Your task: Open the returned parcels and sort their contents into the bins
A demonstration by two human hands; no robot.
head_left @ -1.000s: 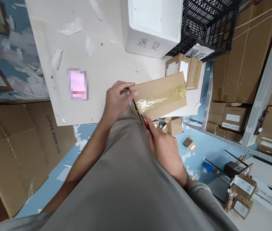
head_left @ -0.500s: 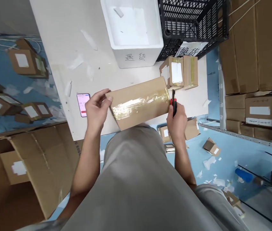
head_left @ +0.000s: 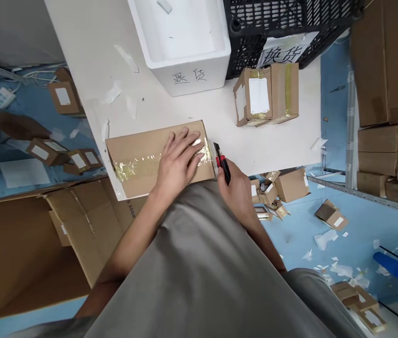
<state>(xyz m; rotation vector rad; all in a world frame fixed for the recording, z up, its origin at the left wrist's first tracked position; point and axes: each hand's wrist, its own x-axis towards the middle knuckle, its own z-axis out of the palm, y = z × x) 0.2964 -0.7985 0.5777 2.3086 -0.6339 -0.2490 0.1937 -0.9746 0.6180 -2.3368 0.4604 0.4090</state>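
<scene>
A long brown cardboard box (head_left: 138, 159) sealed with clear tape lies flat on the white table (head_left: 86, 51), near its front edge. My left hand (head_left: 177, 157) rests on top of the box's right part, fingers stretched out flat. My right hand (head_left: 237, 190) is closed round a red and black utility knife (head_left: 222, 163), whose tip points up at the box's right end. The hand sits just off the table's front edge.
A white foam bin (head_left: 188, 51) and a black plastic crate (head_left: 283, 28) stand at the back. A smaller taped box with a white label (head_left: 265, 94) lies right of centre. Paper scraps dot the table; small boxes litter the blue floor. Stacked cartons (head_left: 385, 70) fill the right.
The box was held up in the air between both hands; now it lies flat on the table, further left. My left hand moved from its end onto its top.
</scene>
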